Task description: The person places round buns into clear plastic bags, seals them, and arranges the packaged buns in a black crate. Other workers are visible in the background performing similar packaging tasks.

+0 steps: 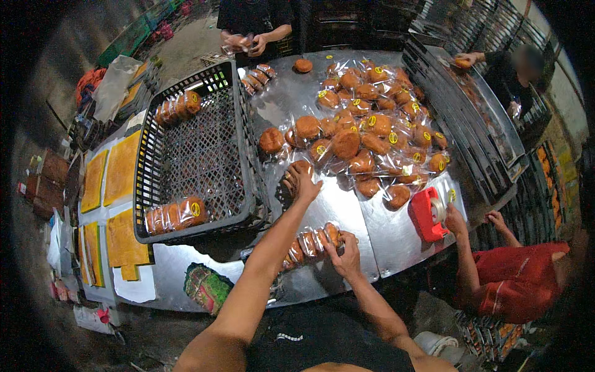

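Before me, my left hand [301, 183] rests with its fingers over a round brown bun [303, 167] at the near edge of a big pile of buns in clear bags [372, 125], many with yellow stickers. Lower down, my right hand [345, 253] has thumb and fingers around the right end of a row of wrapped buns [309, 245] lying on the metal table [344, 209]. My left forearm hides the row's left part. To the left stands a black plastic crate [253, 204], with one row of wrapped buns [174, 216] at its near end and another [179, 108] at its far end.
A red tape dispenser [426, 215] stands at right, beside the hand of a person in red [455, 221]. Two other people handle buns across the table. Black trays [465, 116] lie at far right. Flat yellow slabs [123, 172] and a green patterned object [207, 286] are at left.
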Available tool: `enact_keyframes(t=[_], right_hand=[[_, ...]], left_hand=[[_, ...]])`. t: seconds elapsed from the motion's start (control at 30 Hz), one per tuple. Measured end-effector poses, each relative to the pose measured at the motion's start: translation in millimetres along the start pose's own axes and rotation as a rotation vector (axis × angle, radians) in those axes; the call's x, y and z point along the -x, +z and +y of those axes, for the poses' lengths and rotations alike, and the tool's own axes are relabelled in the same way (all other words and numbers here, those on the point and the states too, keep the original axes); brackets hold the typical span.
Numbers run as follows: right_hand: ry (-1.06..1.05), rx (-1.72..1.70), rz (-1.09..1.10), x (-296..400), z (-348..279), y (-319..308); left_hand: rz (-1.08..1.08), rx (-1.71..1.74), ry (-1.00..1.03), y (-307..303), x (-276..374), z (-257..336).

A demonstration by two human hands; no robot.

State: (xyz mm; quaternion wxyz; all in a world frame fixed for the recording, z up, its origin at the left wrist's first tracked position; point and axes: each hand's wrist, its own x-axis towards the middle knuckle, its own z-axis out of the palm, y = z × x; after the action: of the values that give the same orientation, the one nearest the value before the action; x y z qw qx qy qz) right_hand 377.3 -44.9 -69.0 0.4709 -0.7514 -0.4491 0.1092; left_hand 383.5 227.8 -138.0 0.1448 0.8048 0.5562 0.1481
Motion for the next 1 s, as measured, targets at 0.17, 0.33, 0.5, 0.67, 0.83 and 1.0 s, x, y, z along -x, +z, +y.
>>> enact_keyframes(t=[0.17, 0.33, 0.5, 0.67, 0.83, 1.0], right_hand=[[0.133, -0.111, -0.032, -8.9, 7.6, -12.8], [0.392, -0.581, 0.068, -28.2, -17.3, -21.4], [0.104, -0.467, -0.108, -42.6, -74.9, -10.6], [-0.020, -0.271, -0.095, -23.8, -111.5, 14.5], [-0.105, -0.091, 0.095, 7.3, -131.1, 35.7], [0.009, -0.332, -0.050, 47.5, -173.1, 46.1]], left_hand=[[-0.206, 0.540, -0.261, -12.3, -28.2, -24.2], [-0.588, 1.626, -0.165, -126.0, 83.7, -19.5], [-0.826, 1.643, -0.208, -198.0, 185.1, -58.5], [-0.502, 1.704, -0.385, -223.4, 212.5, -75.3], [-0.249, 1.414, -0.318, -242.7, 225.1, -83.9], [-0.256, 1.232, 0.073, -268.8, 240.4, -98.7]])
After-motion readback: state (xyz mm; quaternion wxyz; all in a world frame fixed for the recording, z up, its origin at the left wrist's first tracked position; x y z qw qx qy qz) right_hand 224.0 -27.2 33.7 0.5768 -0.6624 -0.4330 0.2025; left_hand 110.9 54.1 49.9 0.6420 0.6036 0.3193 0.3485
